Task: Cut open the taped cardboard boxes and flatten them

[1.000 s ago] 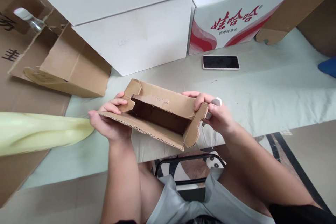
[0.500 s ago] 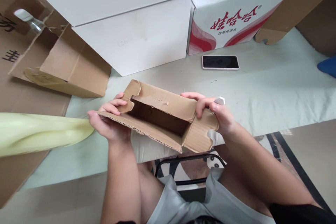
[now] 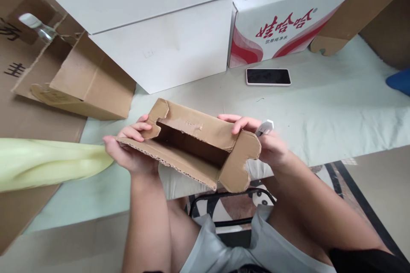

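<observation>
An open, oblong brown cardboard box (image 3: 198, 130) is at the near edge of the bench (image 3: 336, 106), which is covered in pale green cloth; whether its base touches the cloth cannot be told. The left hand's (image 3: 130, 147) grip is clamped on its left end, fingers over the notched end flap, thumb outside the long near flap. The right hand (image 3: 269, 143) grips a small white object with an angular end (image 3: 265, 128), its fingers also touching the box's right end. Farther from the near edge, a black-screened, pale-rimmed phone (image 3: 268, 76) lies before a white-and-red carton (image 3: 288, 30).
</observation>
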